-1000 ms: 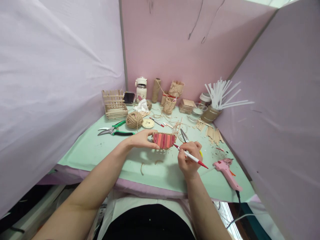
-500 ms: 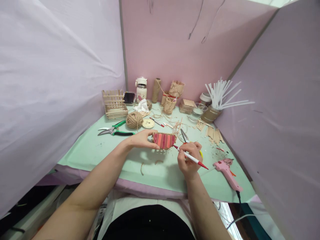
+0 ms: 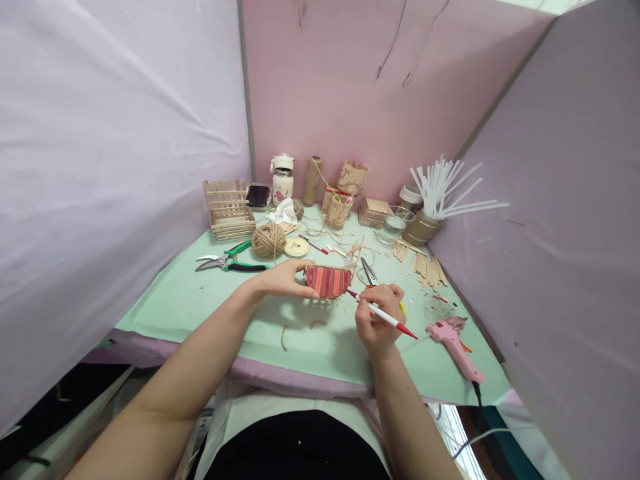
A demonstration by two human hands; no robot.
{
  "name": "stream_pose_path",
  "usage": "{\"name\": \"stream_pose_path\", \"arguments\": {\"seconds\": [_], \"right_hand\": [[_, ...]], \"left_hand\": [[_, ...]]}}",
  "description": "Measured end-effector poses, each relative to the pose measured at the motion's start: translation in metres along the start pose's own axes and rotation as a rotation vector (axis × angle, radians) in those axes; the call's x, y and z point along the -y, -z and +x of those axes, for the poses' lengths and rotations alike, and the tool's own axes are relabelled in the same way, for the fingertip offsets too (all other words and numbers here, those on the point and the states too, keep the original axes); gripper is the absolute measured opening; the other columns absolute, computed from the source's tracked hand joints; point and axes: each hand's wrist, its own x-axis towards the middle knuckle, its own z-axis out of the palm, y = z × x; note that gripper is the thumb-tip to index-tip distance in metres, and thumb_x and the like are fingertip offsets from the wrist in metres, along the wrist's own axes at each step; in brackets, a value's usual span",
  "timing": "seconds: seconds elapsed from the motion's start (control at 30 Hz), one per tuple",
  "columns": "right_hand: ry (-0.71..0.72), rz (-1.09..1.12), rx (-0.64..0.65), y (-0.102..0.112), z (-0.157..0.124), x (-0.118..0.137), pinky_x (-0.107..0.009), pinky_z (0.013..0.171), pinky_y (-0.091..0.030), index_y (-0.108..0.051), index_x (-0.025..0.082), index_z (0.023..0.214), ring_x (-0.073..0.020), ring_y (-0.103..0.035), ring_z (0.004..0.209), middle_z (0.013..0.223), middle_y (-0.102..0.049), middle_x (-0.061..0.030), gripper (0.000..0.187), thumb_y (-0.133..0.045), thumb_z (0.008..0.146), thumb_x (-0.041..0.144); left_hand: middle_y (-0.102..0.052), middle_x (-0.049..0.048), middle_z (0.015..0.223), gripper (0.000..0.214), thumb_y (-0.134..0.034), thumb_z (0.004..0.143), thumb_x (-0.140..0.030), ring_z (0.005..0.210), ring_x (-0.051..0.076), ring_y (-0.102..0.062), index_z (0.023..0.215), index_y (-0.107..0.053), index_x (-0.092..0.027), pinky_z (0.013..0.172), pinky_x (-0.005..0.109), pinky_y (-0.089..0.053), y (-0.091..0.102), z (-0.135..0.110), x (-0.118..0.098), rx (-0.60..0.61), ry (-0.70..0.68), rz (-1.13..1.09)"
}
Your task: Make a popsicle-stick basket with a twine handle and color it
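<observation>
My left hand is closed on the left end of a small basket made of craft sticks, holding it just above the green table mat; the side facing me is coloured in red and pink stripes. My right hand is closed round a red marker pen, held like a pencil. The pen's tip touches the basket's lower right corner and its red cap end points right.
Green-handled pruning shears, a ball of twine and a tape roll lie behind my left hand. A pink glue gun lies at the right. Small scissors, loose sticks, jars and white straws stand farther back.
My right hand and the pen have shifted very slightly at the basket's right end. The left hand and the basket have stayed where they were.
</observation>
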Motion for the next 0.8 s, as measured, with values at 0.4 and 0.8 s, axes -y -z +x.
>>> {"name": "stream_pose_path", "arguments": {"seconds": [0.4, 0.8], "right_hand": [[-0.02, 0.001, -0.027, -0.0004, 0.0002, 0.0001, -0.037, 0.074, -0.035, -0.054, 0.021, 0.076, -0.0128, -0.055, 0.057, 0.064, -0.059, 0.004, 0.011, -0.057, 0.079, 0.011], [-0.013, -0.005, -0.022, -0.0009, 0.0006, -0.0001, -0.036, 0.074, -0.035, -0.054, 0.022, 0.076, -0.0129, -0.055, 0.057, 0.064, -0.06, 0.0039, 0.011, -0.056, 0.079, 0.011]], "left_hand": [[-0.066, 0.0033, 0.095, 0.05, -0.076, 0.065, -0.05, 0.091, 0.022, -0.059, 0.099, -0.066, -0.014, 0.084, 0.03, -0.044, -0.0003, 0.0005, 0.0012, 0.015, -0.006, -0.014], [-0.066, 0.0036, 0.097, 0.052, -0.077, 0.065, -0.05, 0.091, 0.022, -0.059, 0.1, -0.066, -0.014, 0.083, 0.03, -0.044, 0.0002, 0.0003, 0.0009, 0.011, -0.001, -0.003]]}}
